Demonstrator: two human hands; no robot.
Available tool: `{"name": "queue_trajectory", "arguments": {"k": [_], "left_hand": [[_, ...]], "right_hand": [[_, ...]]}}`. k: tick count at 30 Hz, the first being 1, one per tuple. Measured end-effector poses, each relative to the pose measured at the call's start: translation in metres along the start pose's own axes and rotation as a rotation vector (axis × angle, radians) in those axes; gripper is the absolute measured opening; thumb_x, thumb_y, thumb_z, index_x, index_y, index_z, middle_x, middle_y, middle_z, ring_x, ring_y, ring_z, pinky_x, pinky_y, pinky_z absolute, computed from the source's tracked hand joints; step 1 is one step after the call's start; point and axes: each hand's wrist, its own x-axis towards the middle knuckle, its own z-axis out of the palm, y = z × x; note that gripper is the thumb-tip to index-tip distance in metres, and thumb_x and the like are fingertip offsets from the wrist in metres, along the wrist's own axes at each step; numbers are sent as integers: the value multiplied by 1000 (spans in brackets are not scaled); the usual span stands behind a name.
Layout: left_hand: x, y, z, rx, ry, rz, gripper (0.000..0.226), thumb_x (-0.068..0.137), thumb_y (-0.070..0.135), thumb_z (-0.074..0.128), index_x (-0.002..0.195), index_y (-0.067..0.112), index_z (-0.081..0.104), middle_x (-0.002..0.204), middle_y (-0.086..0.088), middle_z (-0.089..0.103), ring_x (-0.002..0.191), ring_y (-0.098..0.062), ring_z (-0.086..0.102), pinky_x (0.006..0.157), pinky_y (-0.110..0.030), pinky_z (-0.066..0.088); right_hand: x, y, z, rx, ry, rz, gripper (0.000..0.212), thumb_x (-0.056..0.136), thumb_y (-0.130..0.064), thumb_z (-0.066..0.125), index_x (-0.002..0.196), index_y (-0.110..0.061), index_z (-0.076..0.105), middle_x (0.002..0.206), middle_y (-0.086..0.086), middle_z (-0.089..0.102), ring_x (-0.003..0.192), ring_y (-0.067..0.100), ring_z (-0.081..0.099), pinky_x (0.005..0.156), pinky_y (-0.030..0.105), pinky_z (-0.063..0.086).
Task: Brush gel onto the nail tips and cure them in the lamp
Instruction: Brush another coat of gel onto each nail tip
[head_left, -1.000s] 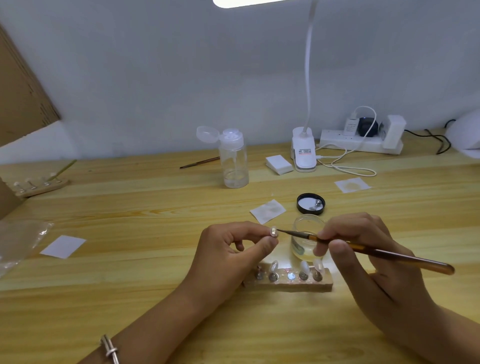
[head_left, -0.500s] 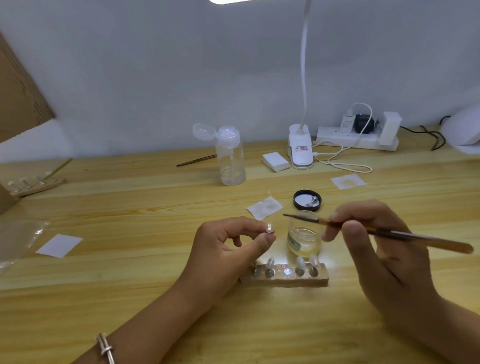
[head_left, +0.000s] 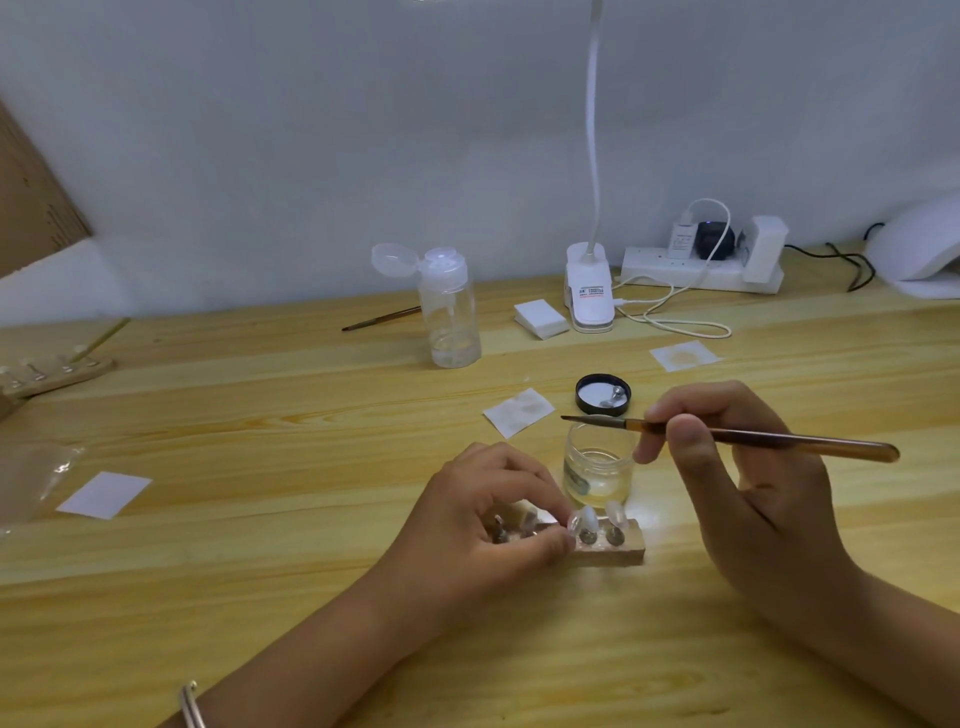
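A pale wall backs the wooden table (head_left: 260, 519) you work at, and there is only the head view to go by. Along its far edge stand a clip-on desk light (head_left: 589, 296) and a power strip (head_left: 691, 270); the white curing lamp (head_left: 919, 249) sits at the far right corner, half out of view, and I cannot see into it. A clear flip-cap bottle (head_left: 449, 312) stands further left near that edge, with a spare brush lying just behind it. A second wooden strip of pegs (head_left: 52, 371) rests at the left edge.

Toward the near middle, the wooden holder (head_left: 618, 551) lies flat, the open gel jar (head_left: 597, 462) just behind it and the jar's black lid (head_left: 602, 395) beyond that. Your left hand (head_left: 493, 525) is down on the holder, thumb and forefinger pinched on a nail tip (head_left: 531, 521) around its middle; two more nail tips (head_left: 589, 518) stand upright at the holder's right end. Your right hand (head_left: 737, 467) grips the brush (head_left: 753, 439) pen-fashion; its bristles hang above the jar's mouth, clear of gel and tips.

By my reading you are still in the brushing stage. How many tips are coated I cannot tell, since gel gloss does not show here. Curing is wholly ahead, with the holder well apart from the lamp.
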Motion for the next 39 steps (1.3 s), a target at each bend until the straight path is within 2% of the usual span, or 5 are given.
{"name": "queue_trajectory", "arguments": {"k": [14,22,24,29,39], "left_hand": [[2,-5,2,42,-3,-12,8,72,31,76,76,37,71,87,16,67,89,-7,57,72,-20,37],[0,-2,2,122,31,1,6,73,35,74,77,35,70,87,16,65,92,-8,57,77,-25,37],[0,0,3,130,38,-2,6,72,34,73,77,34,69,86,15,64,91,-8,56,77,-25,37],[0,6,4,186,5,-1,17,70,40,73,87,37,69,95,19,61,99,-6,53,83,-24,37],[4,9,8,207,53,53,10,73,40,73,81,35,71,88,16,62,97,-9,54,87,-28,39]], "right_hand": [[1,-3,0,-35,2,-24,15,98,-29,47,98,-25,62,81,-9,67,90,29,63,80,53,46],[7,-5,-8,-222,162,-42,19,97,-27,42,87,-25,58,75,-11,59,84,24,56,87,31,35],[8,-3,-7,-237,146,-11,21,95,-28,42,83,-24,58,75,-13,57,84,24,55,86,25,33],[9,0,3,-302,40,-16,23,91,-28,44,78,-20,61,78,-15,57,89,-5,49,82,32,30],[10,3,8,-409,-81,0,16,90,-34,43,80,-30,55,72,-10,60,79,7,51,92,17,26]]}}
